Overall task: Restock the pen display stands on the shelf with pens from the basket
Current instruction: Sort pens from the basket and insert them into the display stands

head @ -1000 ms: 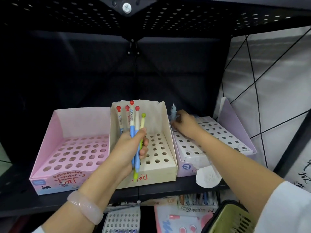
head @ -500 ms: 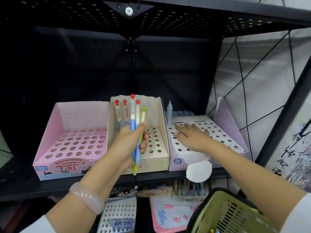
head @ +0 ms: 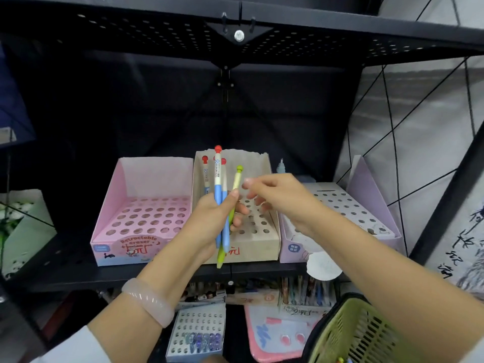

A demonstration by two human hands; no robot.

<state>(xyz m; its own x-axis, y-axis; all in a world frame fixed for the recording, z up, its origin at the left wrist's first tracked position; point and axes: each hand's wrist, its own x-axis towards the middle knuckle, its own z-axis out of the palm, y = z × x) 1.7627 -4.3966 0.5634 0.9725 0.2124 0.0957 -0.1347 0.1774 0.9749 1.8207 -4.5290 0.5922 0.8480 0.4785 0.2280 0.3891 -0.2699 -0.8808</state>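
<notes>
Head view: the left hand [head: 212, 221] grips a bunch of pens [head: 222, 203] upright before the beige stand [head: 262, 239] mid-shelf. The right hand [head: 277, 197], fingers loosely curled and holding nothing, hovers just beside the pen tops. The green basket [head: 351, 334] sits below the shelf's front edge, right.

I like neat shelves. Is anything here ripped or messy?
Yes. The beige stand in the middle has a ragged, torn top edge on its back wall. A round white flap also hangs loose from the purple stand.
</notes>
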